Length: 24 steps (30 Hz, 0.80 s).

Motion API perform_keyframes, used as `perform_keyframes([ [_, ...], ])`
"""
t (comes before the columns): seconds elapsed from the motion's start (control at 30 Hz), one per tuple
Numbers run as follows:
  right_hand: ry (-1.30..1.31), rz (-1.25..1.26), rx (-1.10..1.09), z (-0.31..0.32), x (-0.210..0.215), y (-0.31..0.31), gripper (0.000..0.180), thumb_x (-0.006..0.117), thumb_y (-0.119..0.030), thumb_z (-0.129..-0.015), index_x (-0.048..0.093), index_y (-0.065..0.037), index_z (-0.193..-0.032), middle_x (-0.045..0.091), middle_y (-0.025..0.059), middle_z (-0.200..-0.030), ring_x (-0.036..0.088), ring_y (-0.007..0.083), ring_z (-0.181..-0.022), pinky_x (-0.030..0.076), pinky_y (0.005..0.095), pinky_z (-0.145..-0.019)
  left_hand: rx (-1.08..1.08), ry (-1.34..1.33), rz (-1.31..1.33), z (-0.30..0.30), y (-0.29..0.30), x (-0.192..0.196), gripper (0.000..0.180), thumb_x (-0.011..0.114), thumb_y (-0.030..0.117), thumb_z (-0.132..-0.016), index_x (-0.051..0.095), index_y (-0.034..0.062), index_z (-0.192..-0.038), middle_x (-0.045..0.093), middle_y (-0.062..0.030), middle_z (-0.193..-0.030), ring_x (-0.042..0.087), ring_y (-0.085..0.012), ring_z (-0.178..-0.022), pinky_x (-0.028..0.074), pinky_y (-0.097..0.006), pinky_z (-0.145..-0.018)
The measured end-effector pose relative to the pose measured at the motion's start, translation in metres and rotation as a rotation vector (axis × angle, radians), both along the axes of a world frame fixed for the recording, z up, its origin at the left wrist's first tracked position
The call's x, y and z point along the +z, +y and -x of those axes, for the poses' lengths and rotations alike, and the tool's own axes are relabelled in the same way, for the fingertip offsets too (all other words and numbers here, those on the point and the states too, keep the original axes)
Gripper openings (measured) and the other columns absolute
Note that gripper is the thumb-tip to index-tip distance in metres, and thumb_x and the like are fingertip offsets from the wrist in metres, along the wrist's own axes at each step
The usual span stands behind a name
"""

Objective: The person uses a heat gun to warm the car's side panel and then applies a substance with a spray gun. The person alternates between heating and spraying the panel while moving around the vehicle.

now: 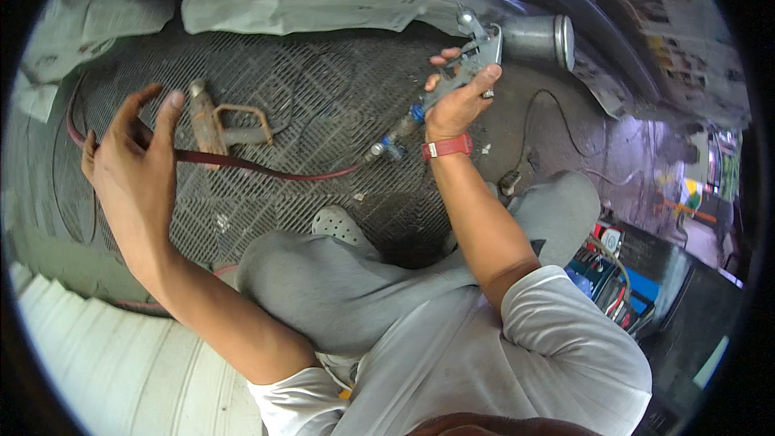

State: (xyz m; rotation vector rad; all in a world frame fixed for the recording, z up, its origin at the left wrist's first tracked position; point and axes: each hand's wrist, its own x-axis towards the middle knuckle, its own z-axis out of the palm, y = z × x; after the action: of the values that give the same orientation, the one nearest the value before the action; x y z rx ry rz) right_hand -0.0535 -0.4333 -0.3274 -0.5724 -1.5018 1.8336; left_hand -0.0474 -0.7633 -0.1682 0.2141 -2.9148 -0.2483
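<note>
My right hand [460, 105] is closed around the grip of a metal spray gun [483, 55], which is tilted to the upper right. A silver cup [537, 39] sits at the gun's far end. Below the grip, a blue-ringed fitting and small valve [389, 145] join the gun to a red hose [274, 172]. That hose sweeps left and passes under my left hand [133, 165]. The thumb and index finger there stand apart, while the other fingers curl around the hose, partly hidden. A red watch is on my right wrist.
A worn corded tool with a looped handle [211, 123] lies on the ribbed mat [266, 73]. Paper-masked dark panelling [299, 4] curves along the far side. A thin cable [529, 129] loops on the floor. Bins with tools [617, 274] stand at right, corrugated sheeting [121, 347] at left.
</note>
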Motion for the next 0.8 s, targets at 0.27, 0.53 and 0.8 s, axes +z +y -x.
perform_keyframes([
  [0.27,-0.081,-0.050,-0.467,-0.025,0.014,0.122,0.067,0.032,-0.061,-0.109,0.052,0.000,-0.131,0.068,0.0146,-0.105,0.070,0.0232,-0.093,0.052,0.0283,-0.047,-0.081,-0.155,-0.135,0.002,0.023,0.000,0.046,0.069,0.045,-0.097,0.072,0.0145,-0.132,0.061,-0.0081,-0.067,0.066,-0.0209,-0.074,0.022,-0.051,-0.125],
  [0.53,-0.029,-0.092,0.034,-0.030,0.038,0.039,0.076,0.031,-0.070,-0.106,0.053,-0.002,-0.134,0.069,0.0154,-0.119,0.069,0.0221,-0.107,0.054,0.0268,-0.051,0.094,0.091,0.090,0.012,0.000,0.005,0.040,0.067,0.049,-0.098,0.080,0.0148,-0.111,0.068,-0.0104,-0.068,0.068,-0.0249,-0.073,0.035,-0.048,-0.115],
  [0.8,-0.028,0.024,0.608,-0.026,0.042,-0.083,0.056,0.048,-0.032,-0.111,0.037,-0.011,-0.162,0.070,0.0124,-0.120,0.070,0.0219,-0.103,0.056,0.0397,-0.095,0.125,-0.099,0.126,-0.003,-0.042,-0.018,0.042,0.067,0.047,-0.098,0.079,0.0087,-0.112,0.073,-0.0148,-0.076,0.070,-0.0279,-0.076,0.039,-0.048,-0.113],
])
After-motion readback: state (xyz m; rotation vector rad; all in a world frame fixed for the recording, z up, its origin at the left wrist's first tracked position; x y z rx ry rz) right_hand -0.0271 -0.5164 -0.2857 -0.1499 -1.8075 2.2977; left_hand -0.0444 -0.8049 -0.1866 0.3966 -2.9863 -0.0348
